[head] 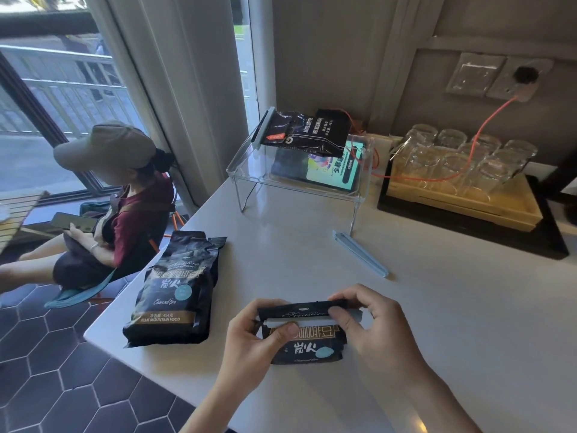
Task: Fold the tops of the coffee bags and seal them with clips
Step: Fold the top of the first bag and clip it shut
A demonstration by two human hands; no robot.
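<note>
A black coffee bag (307, 348) lies on the white counter (452, 323) in front of me, its top folded over. A pale clip (315, 322) runs across the fold. My left hand (253, 335) pinches the bag and the clip's left end. My right hand (371, 323) grips the folded top and the clip's right end. A second black coffee bag (175, 292) lies flat to the left, top unfolded. A spare light blue clip (360, 253) lies further back on the counter. A third bag (307, 131), with a clip on its end, rests on a clear stand (246, 170).
A tablet (315, 171) sits under the clear stand. At the back right, upturned glasses (462, 154) fill a wooden tray (468, 204), crossed by an orange cable. A seated person (109, 207) in a cap is beyond the counter's left edge, above a hexagon-tiled floor.
</note>
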